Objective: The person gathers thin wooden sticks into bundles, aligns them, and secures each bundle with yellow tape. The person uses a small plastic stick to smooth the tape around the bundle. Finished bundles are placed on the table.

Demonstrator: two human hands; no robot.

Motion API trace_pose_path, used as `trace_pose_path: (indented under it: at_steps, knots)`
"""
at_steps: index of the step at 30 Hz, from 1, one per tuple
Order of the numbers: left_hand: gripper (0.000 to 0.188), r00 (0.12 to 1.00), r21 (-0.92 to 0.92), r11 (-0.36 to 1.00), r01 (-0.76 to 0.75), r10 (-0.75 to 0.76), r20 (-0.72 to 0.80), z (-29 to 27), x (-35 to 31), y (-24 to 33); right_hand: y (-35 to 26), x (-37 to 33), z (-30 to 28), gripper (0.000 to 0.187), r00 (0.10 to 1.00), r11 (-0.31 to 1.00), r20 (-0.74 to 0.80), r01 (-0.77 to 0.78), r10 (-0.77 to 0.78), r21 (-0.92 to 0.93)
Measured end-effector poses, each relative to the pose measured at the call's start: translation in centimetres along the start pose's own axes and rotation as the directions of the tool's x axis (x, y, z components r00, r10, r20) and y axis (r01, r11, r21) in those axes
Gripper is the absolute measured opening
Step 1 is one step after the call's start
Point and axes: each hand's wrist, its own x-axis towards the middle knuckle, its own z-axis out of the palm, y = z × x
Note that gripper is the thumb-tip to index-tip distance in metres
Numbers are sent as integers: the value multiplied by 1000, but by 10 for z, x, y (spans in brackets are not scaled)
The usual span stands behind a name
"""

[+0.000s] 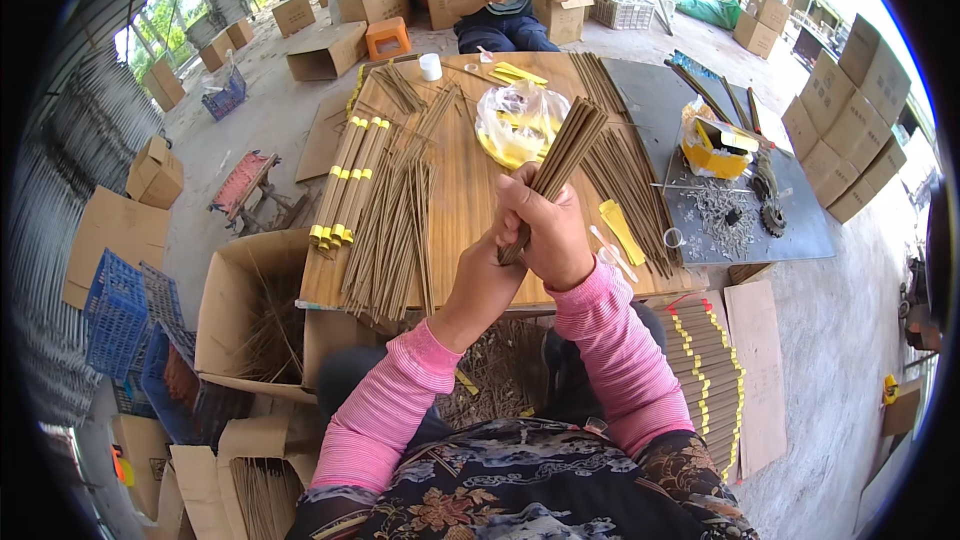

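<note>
Wood-grained worktop (pixel 462 240) on a grey floor (pixel 800 340); corrugated wall (pixel 75 140) at left. Left hand (pixel 487 266) and right hand (pixel 562 237), two in all, clasp one bundle (pixel 577 143) of thin, straight brown sticks above the worktop, toward its near edge. One crumpled translucent bag (pixel 515 112) and one white cylindrical tub (pixel 430 67) occupy its far half.

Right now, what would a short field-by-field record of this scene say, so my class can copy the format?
Left hand: closed around a bundle of thin brown sticks
Right hand: closed around the same bundle
Wooden table: loose brown sticks, yellow-banded bundles, clear plastic bag, white tub
Grey panel, right: yellow box
Floor, left: open cardboard box, blue plastic crates
Across table: seated person in dark top
</note>
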Motion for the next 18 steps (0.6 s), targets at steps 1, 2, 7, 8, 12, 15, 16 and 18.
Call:
trace_pose_path:
  at_steps: [1, 2, 7, 8, 12, 15, 16, 18]
  knots:
    - [8, 999, 36, 999, 2, -3, 40, -1, -4, 1, -2, -4, 0, 20, 1000, 1000, 17, -13, 13, -6]
    - [10, 992, 49, 996, 77, -81, 95, -2, -8, 3, -3, -9, 2, 29, 1000, 998, -1, -27, 27, 52]
    - [11, 946, 16, 985, 170, -168, 278, -8, -28, 19, -15, -36, -1, 28, 989, 962, 26, -146, 144, 229]
    - [12, 945, 40, 986, 162, -167, 282, -8, -31, 22, -15, -40, 1, 28, 991, 965, -4, -129, 133, 227]
    - [19, 993, 103, 993, 52, -63, 103, -2, -47, 18, -17, -50, 8, 29, 987, 965, -111, -86, 117, 246]
    - [23, 996, 142, 990, -2, -11, 91, 2, -55, 19, -12, -58, 4, 28, 986, 959, -123, -75, 113, 274]
    - [23, 994, 155, 988, 2, -19, 108, 2, -57, 19, -12, -60, 4, 28, 987, 963, -113, -84, 116, 256]
    - [26, 993, 208, 978, -31, 7, 114, 2, -62, 15, -10, -65, 5, 29, 988, 970, -91, -105, 128, 220]
